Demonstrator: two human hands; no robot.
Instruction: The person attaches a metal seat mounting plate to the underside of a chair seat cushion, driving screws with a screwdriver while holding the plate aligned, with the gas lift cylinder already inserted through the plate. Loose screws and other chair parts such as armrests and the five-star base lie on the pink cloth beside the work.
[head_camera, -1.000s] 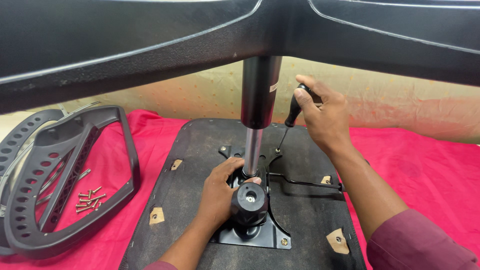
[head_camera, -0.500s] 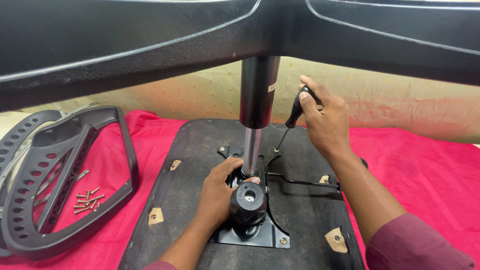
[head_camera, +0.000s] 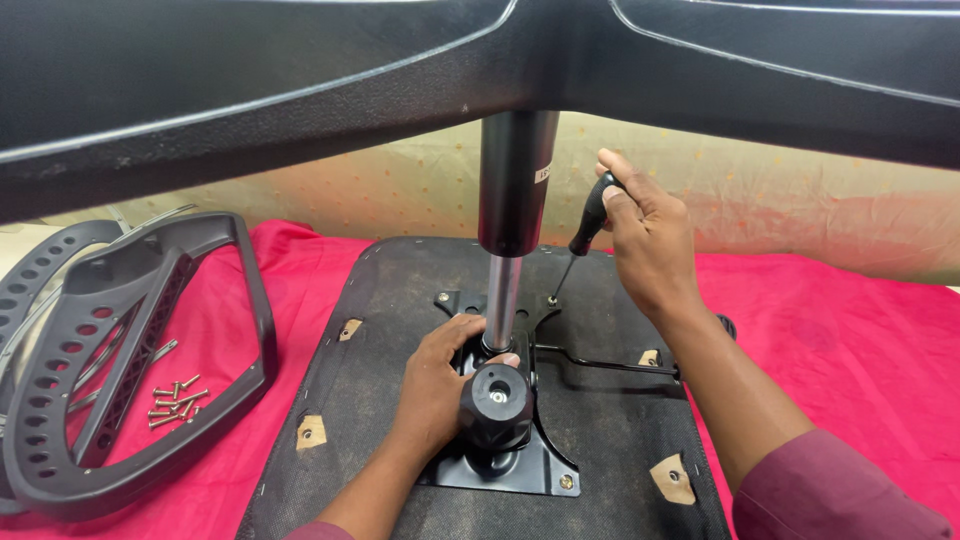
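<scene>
1. The screwdriver (head_camera: 585, 238) is gripped by the closed right hand (head_camera: 648, 245), handle up, tip slanted down-left onto a screw in the metal plate (head_camera: 520, 465).
2. The plate is pressed by the left hand (head_camera: 432, 388), fingers curled beside the gas cylinder (head_camera: 512, 190).
3. Loose screws (head_camera: 172, 398) lie on the red cloth (head_camera: 850, 340).

At the centre of the frame the left hand (head_camera: 435, 385) rests on the black metal mechanism plate (head_camera: 500, 455) beside the chrome gas cylinder (head_camera: 503, 300), while the right hand (head_camera: 650, 240), upper right of centre, grips a black-handled screwdriver (head_camera: 590, 225) whose tip meets a screw on the black upturned seat underside (head_camera: 400, 300).
</scene>
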